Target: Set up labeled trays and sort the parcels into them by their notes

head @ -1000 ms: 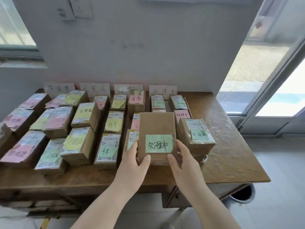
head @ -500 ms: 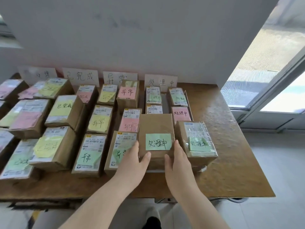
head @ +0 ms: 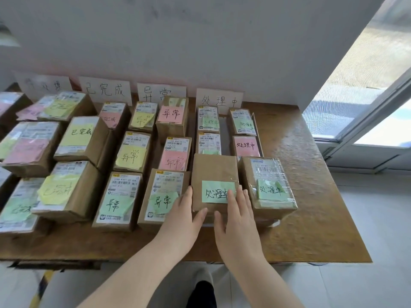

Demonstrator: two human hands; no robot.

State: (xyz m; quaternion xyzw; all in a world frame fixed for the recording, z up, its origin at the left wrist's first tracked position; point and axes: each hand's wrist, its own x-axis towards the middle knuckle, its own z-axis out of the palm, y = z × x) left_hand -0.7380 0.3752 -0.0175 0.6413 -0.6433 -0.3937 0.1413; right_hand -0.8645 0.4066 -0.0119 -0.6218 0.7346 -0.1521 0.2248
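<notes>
A brown parcel (head: 214,172) bearing a green note (head: 218,191) marked 处理中 is bracketed by two bare hands near the front edge of a wooden table (head: 315,218). The left hand (head: 183,216) is laid along the parcel's left side, with the fingers straight and the thumb stretched across the near face. The right hand (head: 238,218) is spread over the parcel's near right corner, with its fingertips on the right end of the note and its thumb set against the same near face. Neither grip is closed round the parcel: both are kept wide and flat, pressed to the cardboard. Whether the parcel is fully set down cannot be told.

Just right of the brown parcel, a taped parcel (head: 269,185) with its own green 处理中 note is seen. Directly behind the brown parcel a label-topped parcel (head: 209,143) is lined up, and behind to the right a pink-noted parcel (head: 246,145) marked 处理中. Farther behind, a white card (head: 219,100) lettered 处理中 is propped against the wall.

Just left of the brown parcel, beside the left hand, a green-noted parcel (head: 163,196) marked 异常 is placed. Farther left, rows of parcels with yellow, pink and green notes are ranged across the table. A glazed door (head: 367,85) is seen well off to the right.
</notes>
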